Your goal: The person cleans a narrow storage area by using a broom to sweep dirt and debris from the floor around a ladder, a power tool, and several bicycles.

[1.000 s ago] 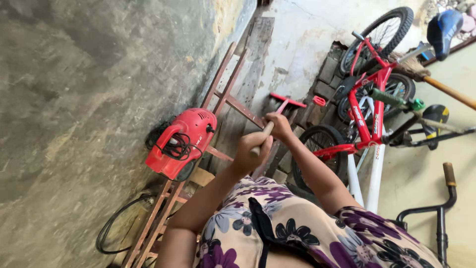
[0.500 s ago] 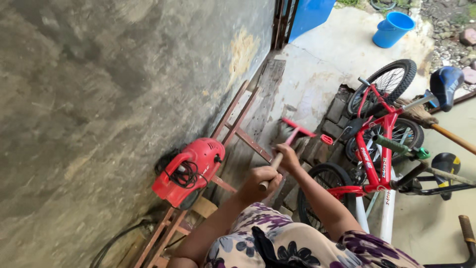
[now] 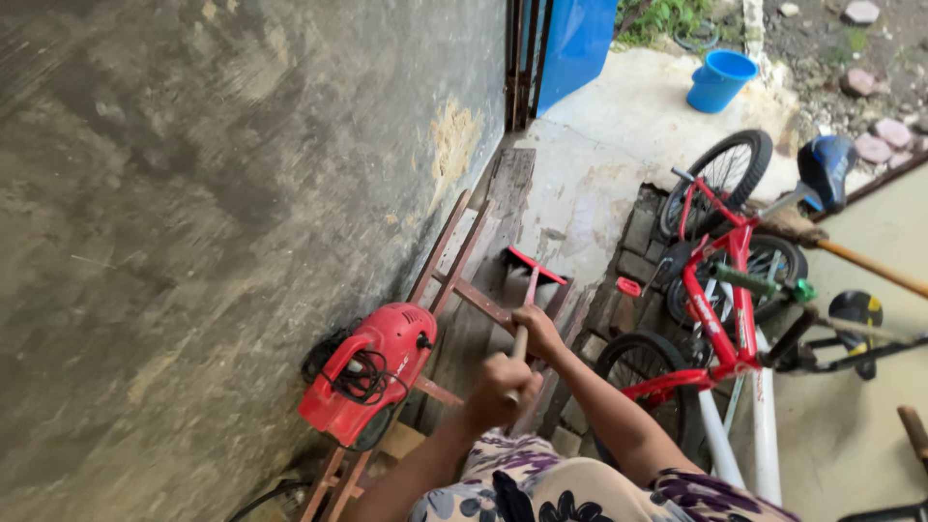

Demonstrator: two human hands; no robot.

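Both hands clasp the broom handle [image 3: 522, 333], left hand [image 3: 498, 387] low, right hand [image 3: 537, 329] above; short strokes should keep the red brush head [image 3: 537, 265] flat against the floor [image 3: 590, 193]

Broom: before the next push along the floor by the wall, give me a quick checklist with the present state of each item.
1. Left hand wrapped on the wooden handle, lower grip: ok.
2. Right hand gripping the handle farther along: ok.
3. Red broom head down on the concrete floor: looks ok, contact is hard to see.
4. Path ahead toward the blue door: ok, bare concrete shows.
5. Metal frame leaning by the wall, close beside the broom head: not ok, tight on that side.
6. Red machine with its coiled cord, resting on the frame near the left hand: cannot tell if the cord is out of the way.
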